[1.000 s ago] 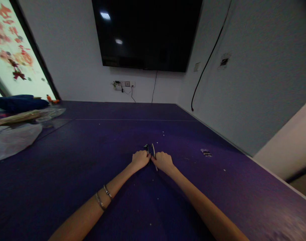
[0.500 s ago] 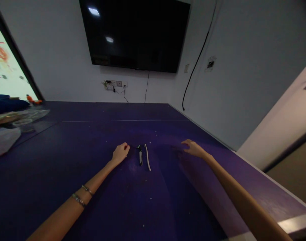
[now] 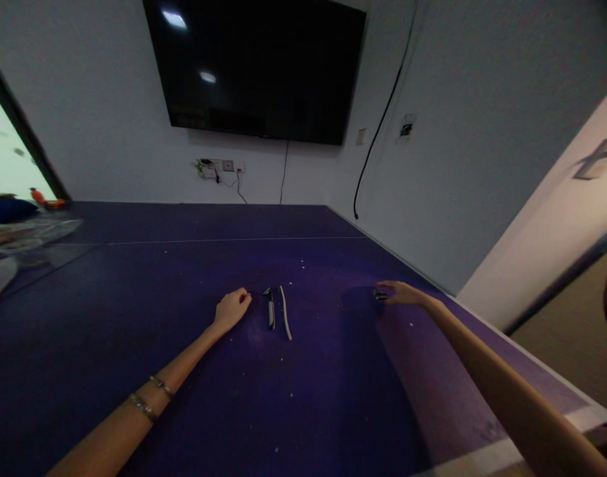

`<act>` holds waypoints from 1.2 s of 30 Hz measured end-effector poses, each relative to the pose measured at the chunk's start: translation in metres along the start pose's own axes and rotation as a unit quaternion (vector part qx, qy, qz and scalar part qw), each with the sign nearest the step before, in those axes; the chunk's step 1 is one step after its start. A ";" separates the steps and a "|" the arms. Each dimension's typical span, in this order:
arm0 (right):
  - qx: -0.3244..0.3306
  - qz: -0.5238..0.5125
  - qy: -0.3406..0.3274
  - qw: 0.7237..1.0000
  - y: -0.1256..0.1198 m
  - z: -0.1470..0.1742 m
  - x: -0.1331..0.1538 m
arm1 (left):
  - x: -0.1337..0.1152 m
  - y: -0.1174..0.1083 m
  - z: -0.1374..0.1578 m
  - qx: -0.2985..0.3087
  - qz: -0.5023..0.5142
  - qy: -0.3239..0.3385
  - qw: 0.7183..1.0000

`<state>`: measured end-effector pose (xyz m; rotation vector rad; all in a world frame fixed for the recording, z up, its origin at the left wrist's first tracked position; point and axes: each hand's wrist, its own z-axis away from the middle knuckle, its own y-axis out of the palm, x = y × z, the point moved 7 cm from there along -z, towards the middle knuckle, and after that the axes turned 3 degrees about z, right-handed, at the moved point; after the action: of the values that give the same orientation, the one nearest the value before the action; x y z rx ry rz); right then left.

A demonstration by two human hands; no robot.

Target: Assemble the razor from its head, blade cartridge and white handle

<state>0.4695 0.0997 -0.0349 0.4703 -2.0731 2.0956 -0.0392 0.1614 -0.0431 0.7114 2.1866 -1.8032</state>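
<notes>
we see the left hand point(image 3: 231, 310) at mid-table, curled narrow in a loose fist, thumb side to the right, its side on the purple table point(image 3: 313, 404). two bracelets point(image 3: 143, 406) sit on that forearm, toward the near side.

just right of this hand, apart from it, lies the razor point(image 3: 271, 313), head at the far end, handle running toward us. right of the razor, close but not touching, lies the toothbrush point(image 3: 286, 315): pale, slim, slightly bent, roughly side by side with it, its tail reaching a little nearer us.

well to the right, the right hand point(image 3: 401, 293) is at a small packet point(image 3: 380, 295), dark and shiny, on the table. its fingers are parted about the packet's right side; we cannot tell whether they grip it or only touch. the packet's marks are too small for us to read.

white specks point(image 3: 291, 395) dot the table. at the far left we note clear plastic point(image 3: 59, 228) and an orange thing point(image 3: 48, 200); on the far wall, a black screen point(image 3: 258, 73).
</notes>
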 end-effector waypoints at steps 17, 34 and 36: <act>-0.047 0.022 0.013 0.999 0.005 -0.009 0.003 | -0.003 -0.002 0.003 0.006 0.013 0.002 1.000; 0.011 -0.057 -0.210 0.976 0.058 -0.052 0.234 | -0.009 -0.002 0.010 0.005 -0.003 0.000 1.000; 0.021 -0.055 -0.220 0.974 0.064 -0.055 0.247 | -0.009 -0.002 0.011 0.006 -0.004 0.001 1.000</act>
<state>0.2107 0.1255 -0.0136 1.1179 -2.1553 2.1204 -0.0341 0.1489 -0.0396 0.7098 2.1847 -1.8211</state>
